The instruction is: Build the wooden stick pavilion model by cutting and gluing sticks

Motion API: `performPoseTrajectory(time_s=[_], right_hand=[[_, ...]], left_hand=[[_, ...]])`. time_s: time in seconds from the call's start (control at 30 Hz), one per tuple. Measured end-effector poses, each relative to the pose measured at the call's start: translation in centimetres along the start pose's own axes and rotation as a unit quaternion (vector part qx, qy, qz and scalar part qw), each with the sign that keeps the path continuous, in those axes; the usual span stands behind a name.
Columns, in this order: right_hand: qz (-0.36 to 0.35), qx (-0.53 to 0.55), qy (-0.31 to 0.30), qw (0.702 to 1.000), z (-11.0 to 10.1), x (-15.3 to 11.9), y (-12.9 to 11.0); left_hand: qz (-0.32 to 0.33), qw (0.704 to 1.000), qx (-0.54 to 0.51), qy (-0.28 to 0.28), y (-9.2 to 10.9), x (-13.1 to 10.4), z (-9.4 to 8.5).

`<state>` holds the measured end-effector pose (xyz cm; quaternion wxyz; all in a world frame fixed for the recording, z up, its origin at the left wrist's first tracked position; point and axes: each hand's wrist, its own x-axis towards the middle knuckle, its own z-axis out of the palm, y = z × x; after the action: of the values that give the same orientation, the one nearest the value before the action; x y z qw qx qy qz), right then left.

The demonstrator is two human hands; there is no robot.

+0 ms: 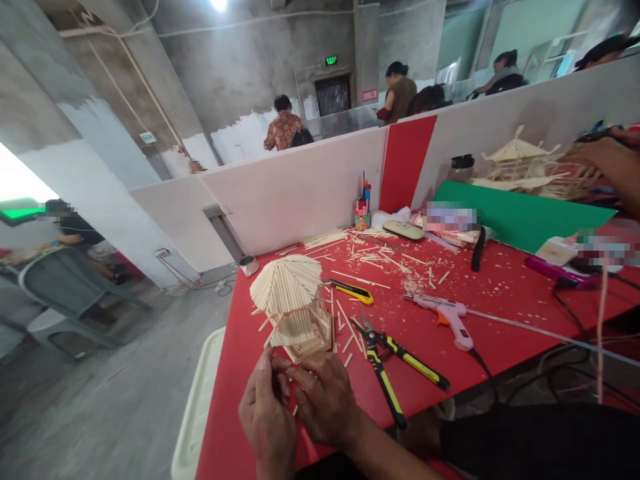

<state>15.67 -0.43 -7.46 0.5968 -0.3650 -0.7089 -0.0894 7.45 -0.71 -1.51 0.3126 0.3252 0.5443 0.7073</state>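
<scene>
A pavilion model (286, 287) of thin pale wooden sticks stands at the table's left side, with a cone-like roof. My left hand (270, 413) is right in front of it, thumb and fingers pinched together at the corner of a slanted stick panel (293, 331); whether that panel is joined to the model I cannot tell. Beside it my right hand (325, 397) is closed, its curled fingers meeting the left fingertips. What lies between the fingers is mostly hidden. To the right lie yellow-black pruning shears (385, 353), a yellow utility knife (353, 291) and a pink-white glue gun (447, 317).
Loose sticks (323, 240) and shavings litter the red table (500, 293). A pen cup (363, 217), a glasses case (404, 230) and a green board (520, 213) stand towards the back. A co-worker's hand (600, 160) is at another stick model (520, 160) on the right.
</scene>
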Motion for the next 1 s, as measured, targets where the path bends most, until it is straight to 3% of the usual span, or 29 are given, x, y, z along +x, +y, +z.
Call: performPoseTrajectory(time_s=[0.2,1.0], right_hand=[[0.003,-0.004,-0.010,1.000,-0.09,0.02,-0.02],[0.004,-0.004,-0.013,1.000,-0.13,-0.11,-0.03]], left_hand=[[-0.090,0.992,-0.090,-0.011,0.15,-0.06,0.00],[-0.091,0.991,-0.101,-0.014,-0.12,0.04,-0.09]])
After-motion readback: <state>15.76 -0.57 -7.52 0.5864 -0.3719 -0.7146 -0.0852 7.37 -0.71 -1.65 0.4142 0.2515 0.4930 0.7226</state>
